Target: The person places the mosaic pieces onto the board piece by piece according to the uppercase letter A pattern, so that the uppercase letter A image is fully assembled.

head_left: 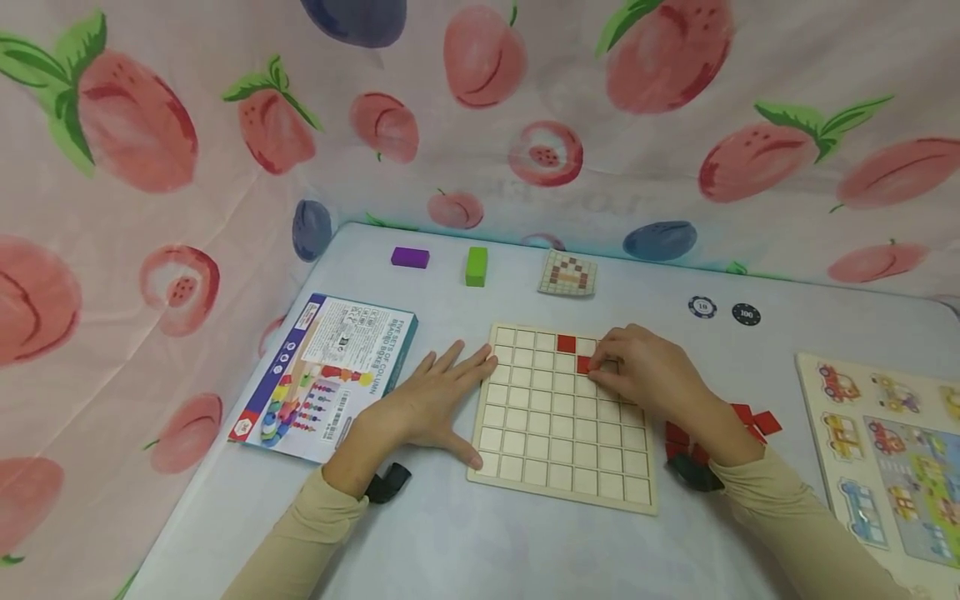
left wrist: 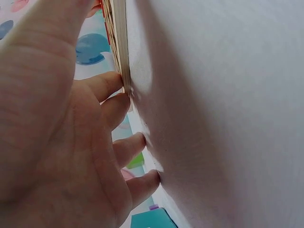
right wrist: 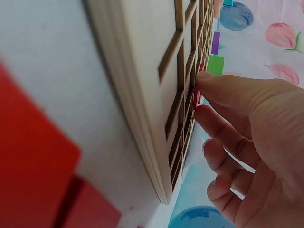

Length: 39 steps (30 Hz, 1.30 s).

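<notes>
A pale wooden grid board (head_left: 562, 427) lies on the table, one red square tile (head_left: 566, 343) in its top row. My right hand (head_left: 647, 367) is over the board's upper right, thumb and forefinger pinching a second red tile (head_left: 582, 364) at a second-row cell. In the right wrist view the fingertips of that right hand (right wrist: 266, 123) meet at the tile's edge, which they partly cover. With fingers spread, my left hand (head_left: 435, 404) touches the board's left edge by thumb and forefinger. The left wrist view shows the left hand's (left wrist: 71, 152) fingertips resting along the board and table.
Loose red tiles (head_left: 741, 414) lie under the right forearm. A boxed bead set (head_left: 330, 375) is at left. Behind stand a purple block (head_left: 410, 257), a green block (head_left: 476, 267) and a pattern card (head_left: 567, 273). Two chips (head_left: 746, 314) and a vehicle puzzle (head_left: 843, 433) are at right.
</notes>
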Available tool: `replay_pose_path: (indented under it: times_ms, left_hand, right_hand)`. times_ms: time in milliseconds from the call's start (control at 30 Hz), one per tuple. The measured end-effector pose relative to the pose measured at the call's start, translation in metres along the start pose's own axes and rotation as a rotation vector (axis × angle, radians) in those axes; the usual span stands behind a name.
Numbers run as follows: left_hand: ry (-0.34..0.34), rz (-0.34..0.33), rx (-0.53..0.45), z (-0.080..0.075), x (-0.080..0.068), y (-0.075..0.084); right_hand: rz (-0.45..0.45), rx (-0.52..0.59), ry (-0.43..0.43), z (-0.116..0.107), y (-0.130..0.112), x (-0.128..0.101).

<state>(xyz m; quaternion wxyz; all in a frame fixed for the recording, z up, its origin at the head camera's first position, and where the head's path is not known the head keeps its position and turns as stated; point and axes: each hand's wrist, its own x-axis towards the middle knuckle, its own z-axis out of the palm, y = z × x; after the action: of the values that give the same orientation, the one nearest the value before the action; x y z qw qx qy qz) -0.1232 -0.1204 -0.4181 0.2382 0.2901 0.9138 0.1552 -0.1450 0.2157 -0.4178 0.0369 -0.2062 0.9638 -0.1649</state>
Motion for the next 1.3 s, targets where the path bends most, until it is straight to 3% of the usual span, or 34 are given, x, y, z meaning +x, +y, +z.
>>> replay_pose_path:
  times_ms: [267, 533, 1033, 1300]
  left_hand:
    - [-0.001, -0.012, 0.009, 0.001, 0.001, 0.000]
    - [0.004, -0.008, 0.001, -0.001, -0.001, 0.000]
    - [0.014, -0.001, -0.017, -0.001, -0.001, -0.001]
    - [0.008, 0.009, -0.008, -0.001, 0.000, 0.001]
  right_hand:
    - [0.024, -0.035, 0.034, -0.011, 0.013, -0.018]
    - [0.085, -0.075, 0.023, -0.024, 0.038, -0.053]
    - [0.173, -0.085, 0.048, -0.029, 0.082, -0.115]
    - [0.241, -0.085, 0.051, -0.032, 0.097, -0.133]
